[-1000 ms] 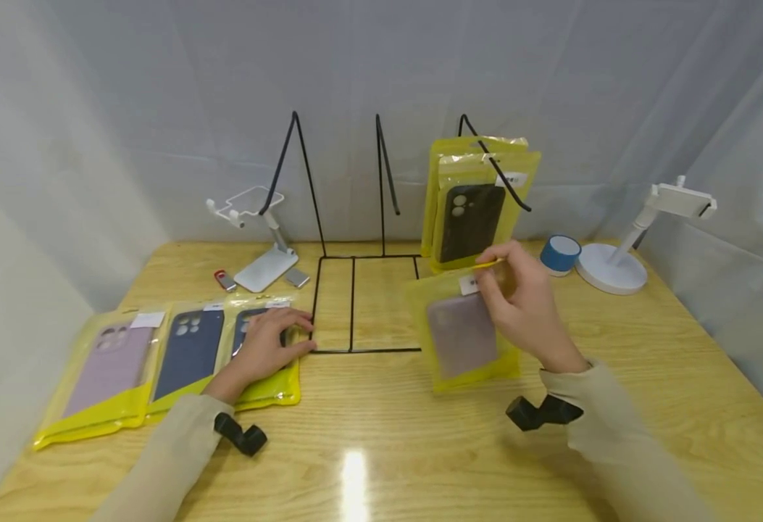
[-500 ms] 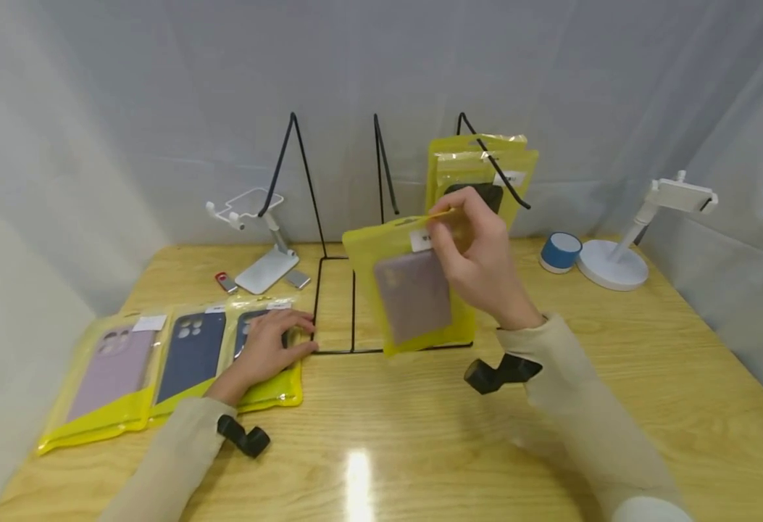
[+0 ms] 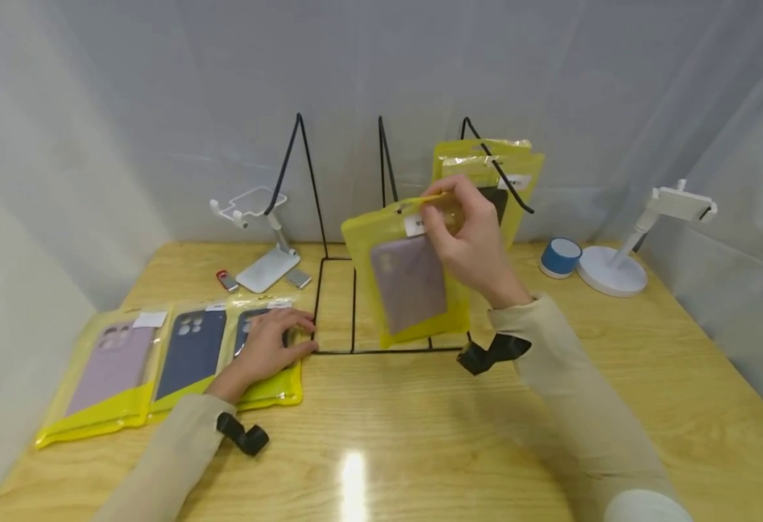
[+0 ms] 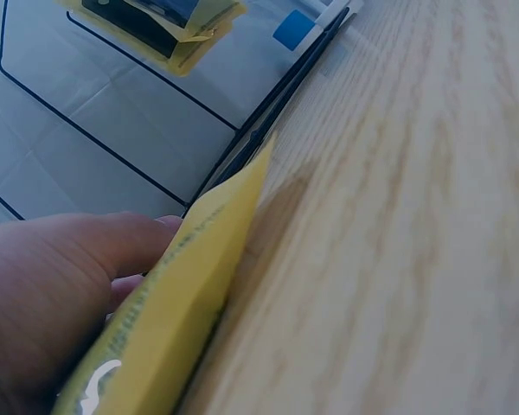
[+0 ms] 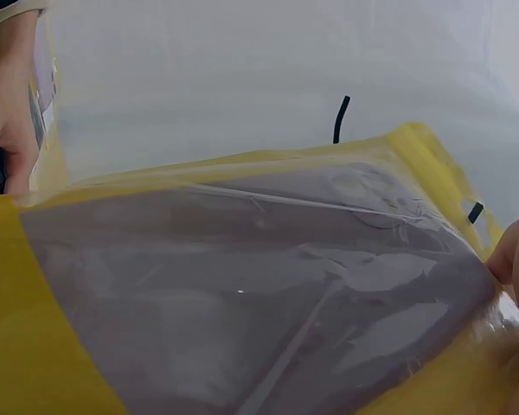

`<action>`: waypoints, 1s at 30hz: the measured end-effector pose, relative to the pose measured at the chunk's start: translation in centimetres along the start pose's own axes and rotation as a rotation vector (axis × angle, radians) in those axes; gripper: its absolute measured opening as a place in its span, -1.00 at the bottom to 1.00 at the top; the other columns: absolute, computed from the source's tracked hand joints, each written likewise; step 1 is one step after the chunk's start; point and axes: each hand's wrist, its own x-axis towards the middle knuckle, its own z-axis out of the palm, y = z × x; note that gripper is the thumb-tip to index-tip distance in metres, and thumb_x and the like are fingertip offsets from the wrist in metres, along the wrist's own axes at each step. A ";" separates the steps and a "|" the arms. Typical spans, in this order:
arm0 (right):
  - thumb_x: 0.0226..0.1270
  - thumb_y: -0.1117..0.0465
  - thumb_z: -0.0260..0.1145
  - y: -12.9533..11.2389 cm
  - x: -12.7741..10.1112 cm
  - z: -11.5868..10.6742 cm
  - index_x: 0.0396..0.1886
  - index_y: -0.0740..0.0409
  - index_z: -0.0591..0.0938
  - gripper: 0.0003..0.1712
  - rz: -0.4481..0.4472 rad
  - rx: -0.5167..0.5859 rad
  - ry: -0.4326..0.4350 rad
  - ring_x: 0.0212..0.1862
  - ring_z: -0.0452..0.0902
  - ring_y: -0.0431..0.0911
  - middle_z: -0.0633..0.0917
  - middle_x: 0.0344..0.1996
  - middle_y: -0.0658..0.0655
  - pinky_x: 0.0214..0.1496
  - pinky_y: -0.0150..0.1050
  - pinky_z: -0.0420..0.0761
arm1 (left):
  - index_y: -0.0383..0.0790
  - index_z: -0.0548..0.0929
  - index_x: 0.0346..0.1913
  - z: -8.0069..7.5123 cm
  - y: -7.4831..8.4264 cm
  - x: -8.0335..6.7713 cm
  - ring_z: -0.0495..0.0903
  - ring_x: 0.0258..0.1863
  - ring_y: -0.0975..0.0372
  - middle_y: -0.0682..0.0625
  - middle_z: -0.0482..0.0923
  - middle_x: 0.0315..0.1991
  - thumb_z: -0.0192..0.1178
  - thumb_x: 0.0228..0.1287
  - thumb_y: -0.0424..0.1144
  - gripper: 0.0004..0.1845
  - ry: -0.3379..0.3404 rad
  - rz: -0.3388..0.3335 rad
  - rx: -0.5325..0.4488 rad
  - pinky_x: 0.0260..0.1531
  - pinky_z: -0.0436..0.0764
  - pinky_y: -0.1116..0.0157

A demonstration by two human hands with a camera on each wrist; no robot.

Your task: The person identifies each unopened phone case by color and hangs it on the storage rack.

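My right hand (image 3: 469, 235) pinches the top right corner of a yellow clear-front bag (image 3: 358, 235) with a mauve phone case (image 3: 409, 283) inside. That bag hangs upright before the middle hook (image 3: 384, 156) of a black wire rack (image 3: 353, 312). In the right wrist view a bit of black wire shows in the bag's hang hole (image 5: 475, 213); whether it passes through is hard to tell. My left hand (image 3: 270, 344) rests with bent, loose fingers on a bagged dark phone case (image 3: 283, 388), fingertips by the rack's base wire.
Left of that lie bagged navy (image 3: 192, 351) and lilac (image 3: 110, 362) phone cases. Yellow bags (image 3: 527, 170) hang on the right hook. Behind are a white phone stand (image 3: 267, 270), USB stick (image 3: 227, 280), small grey block (image 3: 298, 278), blue cylinder (image 3: 560, 257) and another white stand (image 3: 612, 270).
My right hand has carried the bagged mauve case left and up from the rack's front right to the middle hook, slowing over the last half second. The left hand stays put.
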 end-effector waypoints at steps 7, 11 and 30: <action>0.31 0.42 0.13 0.2 0.1 0.4 -0.20 0.39 0.49 -0.89 -0.046 0.011 -0.004 -0.38 0.54 -0.16 0.61 -0.26 0.27 -0.50 -0.41 0.48 | -0.18 0.69 -0.15 -0.1 -0.1 -0.1 0.44 0.16 -0.08 -0.14 0.59 0.11 0.38 0.13 -0.18 -0.76 -0.002 0.007 0.002 0.14 0.13 -0.14; 0.31 0.42 0.13 0.3 0.2 0.5 -0.19 0.38 0.49 -0.89 -0.042 0.012 -0.007 -0.35 0.56 -0.15 0.62 -0.25 0.27 -0.47 -0.40 0.50 | -0.18 0.69 -0.15 -0.1 -0.1 -0.1 0.44 0.16 -0.07 -0.14 0.59 0.11 0.38 0.14 -0.19 -0.77 0.002 0.001 0.003 0.14 0.13 -0.13; 0.41 0.33 0.11 1.6 2.9 0.6 -0.11 0.31 0.50 -0.85 0.094 -0.182 -0.100 -0.29 0.62 -0.06 0.68 -0.24 0.21 -0.40 -0.32 0.49 | -0.17 0.69 -0.15 0.0 -0.2 -0.1 0.44 0.16 -0.06 -0.13 0.58 0.12 0.38 0.14 -0.17 -0.76 -0.003 -0.005 0.002 0.14 0.13 -0.12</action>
